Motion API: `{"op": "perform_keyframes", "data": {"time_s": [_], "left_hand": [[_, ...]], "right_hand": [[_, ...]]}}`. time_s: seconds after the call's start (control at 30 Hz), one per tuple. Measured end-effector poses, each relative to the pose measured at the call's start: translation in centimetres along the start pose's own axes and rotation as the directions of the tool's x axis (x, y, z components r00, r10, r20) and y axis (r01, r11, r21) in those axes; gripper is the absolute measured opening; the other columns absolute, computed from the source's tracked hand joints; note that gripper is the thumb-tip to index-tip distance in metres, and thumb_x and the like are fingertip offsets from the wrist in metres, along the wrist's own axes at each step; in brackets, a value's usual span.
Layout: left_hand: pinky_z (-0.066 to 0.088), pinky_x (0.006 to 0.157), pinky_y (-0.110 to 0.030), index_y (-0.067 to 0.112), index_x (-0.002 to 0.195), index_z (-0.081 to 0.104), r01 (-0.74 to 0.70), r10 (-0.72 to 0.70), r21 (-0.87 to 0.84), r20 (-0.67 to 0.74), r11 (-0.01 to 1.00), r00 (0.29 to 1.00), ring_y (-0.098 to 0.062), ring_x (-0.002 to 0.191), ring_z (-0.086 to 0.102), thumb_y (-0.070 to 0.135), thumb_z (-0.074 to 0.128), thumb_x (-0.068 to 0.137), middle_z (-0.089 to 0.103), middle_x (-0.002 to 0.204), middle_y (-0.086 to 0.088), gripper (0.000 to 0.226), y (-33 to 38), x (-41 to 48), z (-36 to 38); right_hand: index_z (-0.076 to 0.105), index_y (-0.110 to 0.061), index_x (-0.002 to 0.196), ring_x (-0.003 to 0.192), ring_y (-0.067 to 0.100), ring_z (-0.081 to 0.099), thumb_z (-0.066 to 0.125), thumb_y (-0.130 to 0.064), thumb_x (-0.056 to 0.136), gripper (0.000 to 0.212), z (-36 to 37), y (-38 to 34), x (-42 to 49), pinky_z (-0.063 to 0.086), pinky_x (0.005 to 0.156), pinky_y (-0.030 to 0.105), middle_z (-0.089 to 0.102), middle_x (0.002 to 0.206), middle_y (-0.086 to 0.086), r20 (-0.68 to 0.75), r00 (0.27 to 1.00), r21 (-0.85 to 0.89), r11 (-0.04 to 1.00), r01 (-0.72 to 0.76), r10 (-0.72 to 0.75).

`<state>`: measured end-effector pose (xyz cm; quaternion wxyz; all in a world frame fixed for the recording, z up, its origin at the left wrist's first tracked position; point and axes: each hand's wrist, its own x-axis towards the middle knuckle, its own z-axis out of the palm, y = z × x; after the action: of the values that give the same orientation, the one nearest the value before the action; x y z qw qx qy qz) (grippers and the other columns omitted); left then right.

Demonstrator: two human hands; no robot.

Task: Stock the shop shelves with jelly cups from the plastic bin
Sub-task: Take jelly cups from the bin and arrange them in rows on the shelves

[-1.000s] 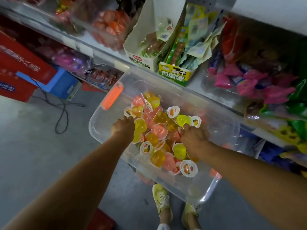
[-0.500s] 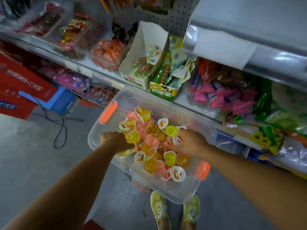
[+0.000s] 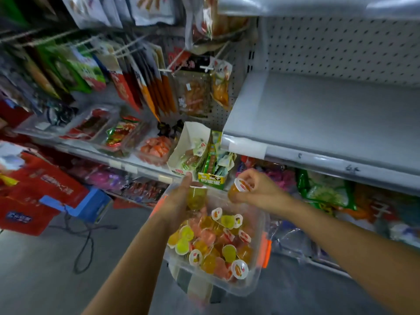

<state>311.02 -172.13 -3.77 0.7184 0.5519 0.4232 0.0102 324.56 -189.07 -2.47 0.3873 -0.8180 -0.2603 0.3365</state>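
Head view: the right hand (image 3: pixel 258 193) pinches one orange jelly cup (image 3: pixel 237 189) by its sides, with the white printed lid turned up toward the camera. The left hand (image 3: pixel 178 201) clasps one yellow jelly cup (image 3: pixel 196 196) against its palm, though motion blur hides how its fingers lie. Both held cups are lifted above the far end of the clear plastic bin (image 3: pixel 255 281), just below both grips. A heap of jelly cups (image 3: pixel 211 242) lies in the bin in yellow, orange and pink. They overlap too much to count, and well over a dozen show. Two orange latches are visible on the bin: one (image 3: pixel 266 248) below the right grip, the other (image 3: pixel 159 204) mostly hidden behind the left wrist. A grey shelf (image 3: pixel 318 114) with a pegboard back stands above and beyond the right grip. Two open snack boxes (image 3: pixel 200 155) sit just beyond the left grip. Hanging packets (image 3: pixel 141 87) farther up are smeared and unreadable.
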Motion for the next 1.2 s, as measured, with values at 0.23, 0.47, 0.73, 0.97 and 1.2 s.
{"op": "perform_keyframes", "data": {"time_s": [0.23, 0.47, 0.73, 0.97, 1.2], "left_hand": [[0.048, 0.063, -0.033, 0.011, 0.121, 0.055, -0.098, 0.113, -0.083, 0.192, 0.992, 0.975, -0.022, 0.071, 0.057, 0.032, 0.063, 0.089, 0.057, 0.091, -0.012, 0.039, 5.7, -5.6, 3.9], [0.056, 0.089, -0.048, 0.015, 0.122, 0.049, -0.399, 0.385, 0.148, 0.112, 0.905, 0.916, -0.028, 0.093, 0.069, 0.023, 0.069, 0.088, 0.064, 0.112, -0.014, 0.040, 11.5, -10.2, 9.0], [0.044, 0.068, -0.019, 0.019, 0.124, 0.052, -0.618, 0.606, 0.249, 0.132, 0.746, 0.784, -0.011, 0.094, 0.063, 0.025, 0.077, 0.080, 0.065, 0.109, 0.001, 0.051, 15.9, -16.2, 17.1], [0.048, 0.072, -0.015, 0.020, 0.127, 0.052, -0.722, 0.707, 0.241, 0.161, 0.648, 0.688, -0.008, 0.098, 0.064, 0.025, 0.080, 0.078, 0.066, 0.111, 0.003, 0.057, 18.7, -20.2, 24.1], [0.049, 0.077, -0.021, 0.017, 0.123, 0.054, -0.770, 0.754, 0.152, 0.159, 0.619, 0.638, -0.017, 0.097, 0.065, 0.020, 0.078, 0.079, 0.069, 0.108, 0.000, 0.050, 21.2, -22.9, 29.5]], "right_hand": [[0.055, -0.025, 0.107, 0.085, 0.020, 0.069, 0.082, -0.027, 0.074, 0.043, -6.7, -6.0, -4.9, 0.059, 0.066, 0.031, 0.065, 0.106, 0.001, -0.094, 0.987, 0.017, 0.991, 0.131, -0.129], [0.065, -0.023, 0.108, 0.092, 0.015, 0.065, 0.081, -0.024, 0.072, 0.039, -13.9, -8.9, -9.8, 0.053, 0.077, 0.026, 0.067, 0.102, -0.003, -0.192, 0.944, -0.049, 0.963, 0.264, -0.268], [0.067, -0.023, 0.104, 0.083, 0.006, 0.061, 0.081, -0.019, 0.073, 0.034, -22.9, -10.0, -16.1, 0.047, 0.074, 0.018, 0.068, 0.098, -0.006, -0.273, 0.881, -0.095, 0.922, 0.375, -0.386], [0.067, -0.020, 0.105, 0.079, 0.007, 0.057, 0.081, -0.019, 0.074, 0.034, -30.5, -9.3, -19.9, 0.046, 0.072, 0.020, 0.067, 0.098, 0.001, -0.329, 0.821, -0.167, 0.885, 0.435, -0.466], [0.069, -0.025, 0.104, 0.082, 0.006, 0.058, 0.080, -0.028, 0.074, 0.032, -36.8, -9.0, -22.4, 0.045, 0.074, 0.018, 0.065, 0.098, -0.007, -0.378, 0.783, -0.245, 0.869, 0.430, -0.495]]}}
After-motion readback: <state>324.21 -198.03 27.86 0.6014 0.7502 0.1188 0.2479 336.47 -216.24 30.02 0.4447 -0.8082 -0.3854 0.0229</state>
